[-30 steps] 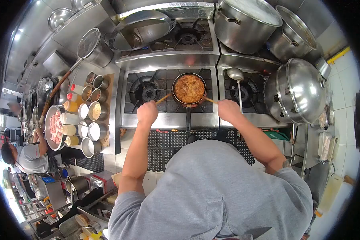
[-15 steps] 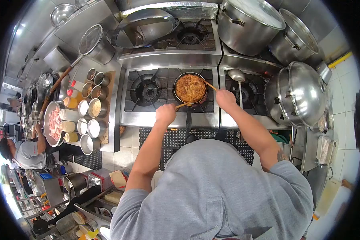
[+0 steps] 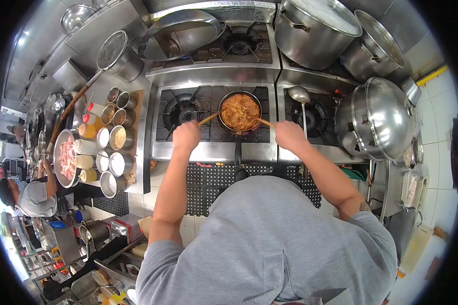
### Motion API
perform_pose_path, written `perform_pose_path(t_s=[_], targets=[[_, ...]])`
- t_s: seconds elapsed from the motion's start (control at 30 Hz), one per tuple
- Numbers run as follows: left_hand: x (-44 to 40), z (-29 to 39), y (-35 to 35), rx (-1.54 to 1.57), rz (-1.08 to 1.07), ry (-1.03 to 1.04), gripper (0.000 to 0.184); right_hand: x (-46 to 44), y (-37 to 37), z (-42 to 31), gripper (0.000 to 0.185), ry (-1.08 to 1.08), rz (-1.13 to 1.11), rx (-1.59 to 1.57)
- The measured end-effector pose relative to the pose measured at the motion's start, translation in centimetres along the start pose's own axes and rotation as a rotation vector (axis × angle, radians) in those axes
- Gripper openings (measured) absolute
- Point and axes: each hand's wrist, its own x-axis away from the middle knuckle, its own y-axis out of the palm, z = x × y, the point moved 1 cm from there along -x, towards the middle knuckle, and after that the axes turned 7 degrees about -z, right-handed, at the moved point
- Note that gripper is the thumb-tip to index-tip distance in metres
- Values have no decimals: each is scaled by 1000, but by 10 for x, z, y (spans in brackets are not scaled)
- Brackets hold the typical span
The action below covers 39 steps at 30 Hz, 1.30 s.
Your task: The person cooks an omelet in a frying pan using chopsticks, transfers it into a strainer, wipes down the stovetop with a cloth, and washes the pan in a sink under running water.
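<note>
A round frying pan (image 3: 238, 148) sits on the front burner with its black handle toward me. It holds a reddish-brown, lumpy layer of food (image 3: 240, 112). My left hand (image 3: 187, 135) is closed around a thin wooden utensil (image 3: 207, 119) that reaches the pan's left rim. On the other side, my right hand (image 3: 290, 135) grips a second wooden utensil (image 3: 266, 122), its tip at the right rim. Whether these are spatulas or spoons I cannot tell.
A ladle (image 3: 299, 94) lies across the right burner beside a big domed metal pot (image 3: 387, 118). Tall stockpots (image 3: 315, 38) stand behind. At left are several metal cups (image 3: 121, 137), squeeze bottles (image 3: 87, 147) and a bowl of raw meat (image 3: 66, 160). A co-worker (image 3: 33, 195) stands far left.
My left hand has moved left and slightly up, taking its utensil from the pan's lower edge to its left side. The food's surface now looks redder and more broken up.
</note>
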Motion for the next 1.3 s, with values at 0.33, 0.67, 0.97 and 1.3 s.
perform_pose_path(t_s=[0.33,0.67,0.97,1.3], targets=[[12,62,47,184,-145,111,22,-70,48,33,22,44,184,19],[1,-11,28,-87,-60,87,21,-12,32,14,22,-21,-100,64],[14,28,14,157,-3,61,20,-36,12,26,18,-21,240,-19],[6,76,76,186,-143,93,20,-86,52,29,21,-17,232,88]])
